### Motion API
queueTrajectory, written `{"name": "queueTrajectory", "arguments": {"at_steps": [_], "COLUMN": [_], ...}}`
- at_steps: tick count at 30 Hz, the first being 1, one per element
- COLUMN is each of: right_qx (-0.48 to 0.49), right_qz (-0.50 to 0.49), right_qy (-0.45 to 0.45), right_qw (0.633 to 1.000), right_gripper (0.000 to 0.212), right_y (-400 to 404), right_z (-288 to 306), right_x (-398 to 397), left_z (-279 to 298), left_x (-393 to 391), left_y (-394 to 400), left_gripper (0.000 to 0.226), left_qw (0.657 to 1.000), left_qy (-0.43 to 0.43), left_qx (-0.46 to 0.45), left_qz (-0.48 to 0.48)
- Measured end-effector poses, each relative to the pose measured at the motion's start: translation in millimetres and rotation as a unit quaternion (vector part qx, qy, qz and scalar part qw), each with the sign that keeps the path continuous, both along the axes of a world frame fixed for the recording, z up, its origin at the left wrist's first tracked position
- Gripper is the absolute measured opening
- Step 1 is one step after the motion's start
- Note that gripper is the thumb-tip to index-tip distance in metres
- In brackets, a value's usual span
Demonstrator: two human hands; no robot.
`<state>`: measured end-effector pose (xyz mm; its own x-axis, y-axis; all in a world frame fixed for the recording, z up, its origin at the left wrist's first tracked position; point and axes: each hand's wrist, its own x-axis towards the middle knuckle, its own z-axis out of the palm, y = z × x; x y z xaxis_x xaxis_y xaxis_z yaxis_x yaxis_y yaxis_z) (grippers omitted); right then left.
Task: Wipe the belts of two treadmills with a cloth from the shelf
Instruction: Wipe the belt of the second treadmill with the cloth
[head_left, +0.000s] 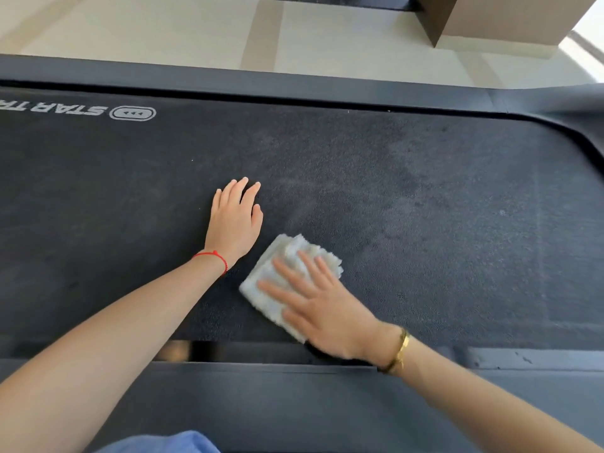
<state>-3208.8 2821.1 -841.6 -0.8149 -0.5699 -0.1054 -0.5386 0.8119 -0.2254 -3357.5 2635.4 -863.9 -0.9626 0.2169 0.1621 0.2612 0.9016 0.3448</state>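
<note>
A dark treadmill belt (425, 197) spans the whole view, with white lettering at its far left. A folded white terry cloth (287, 256) lies on the belt near its front edge. My right hand (323, 305) presses flat on the cloth, fingers straight and spread. My left hand (233, 220) rests flat on the bare belt just left of the cloth, fingers straight, a red string at the wrist.
Grey side rails run along the belt's near side (294, 397) and far side (228, 76). Beyond the far rail lies pale floor (183, 31), and a brown box-like block (490, 18) stands at the top right. The belt's rounded end curves at the right.
</note>
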Motion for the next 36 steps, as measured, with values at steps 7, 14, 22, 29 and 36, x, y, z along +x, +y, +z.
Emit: {"name": "queueTrajectory", "arguments": {"at_steps": [7,14,22,29,36], "right_qx": [-0.002,-0.012,-0.032,-0.003,-0.006], "right_qz": [-0.016,-0.24,-0.079,-0.312,-0.218], "right_qy": [0.005,-0.015,-0.005,0.001,0.008], "right_qw": [1.0,0.971,0.996,0.95,0.976], "right_gripper": [0.05,0.05,0.049,0.049,0.049], "right_y": [12,45,44,94,52], "right_z": [1,6,-1,0,-1], "right_x": [-4,-50,29,-47,1], "left_z": [2,5,5,6,5], "left_x": [1,2,2,2,0], "left_y": [-1,0,0,0,1], "left_gripper": [0.048,0.049,0.047,0.047,0.047], "left_qw": [1.0,1.0,1.0,1.0,1.0], "left_qy": [-0.004,-0.005,0.0,-0.002,0.003], "left_qx": [-0.001,-0.01,0.006,0.008,0.003], "left_qz": [-0.004,-0.003,-0.001,0.001,-0.003]}}
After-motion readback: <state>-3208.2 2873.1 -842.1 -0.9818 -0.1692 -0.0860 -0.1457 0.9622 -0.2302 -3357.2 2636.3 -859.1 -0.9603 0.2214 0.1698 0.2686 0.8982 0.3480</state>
